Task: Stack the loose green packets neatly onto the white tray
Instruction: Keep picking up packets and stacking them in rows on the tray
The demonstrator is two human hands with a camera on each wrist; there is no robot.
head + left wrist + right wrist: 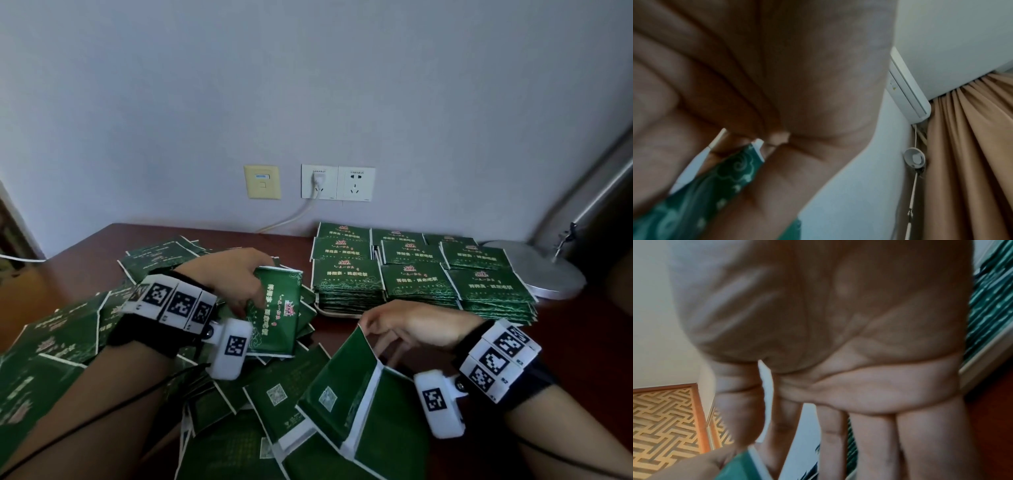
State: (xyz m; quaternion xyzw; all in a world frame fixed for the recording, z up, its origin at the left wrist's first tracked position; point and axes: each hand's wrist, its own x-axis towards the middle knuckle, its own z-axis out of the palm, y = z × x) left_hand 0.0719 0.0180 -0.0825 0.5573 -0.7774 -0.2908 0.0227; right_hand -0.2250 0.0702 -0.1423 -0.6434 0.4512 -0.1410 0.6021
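Observation:
Loose green packets (68,339) lie in a heap over the left and front of the dark table. My left hand (239,281) grips one packet (279,308), printed face up, above the heap; its edge (731,168) shows between thumb and fingers in the left wrist view. My right hand (404,325) pinches the top corner of another packet (342,387), tilted up from the pile with its back showing; that corner (744,462) sits between thumb and forefinger. Neat stacks of packets (418,277) cover the white tray, whose rim (337,313) peeks out at the front left.
A round metal lamp base (548,274) stands right of the tray. Wall sockets (337,183) with a plugged white cable (294,217) are behind the table. A strip of bare table (582,329) lies at the right, in front of the lamp base.

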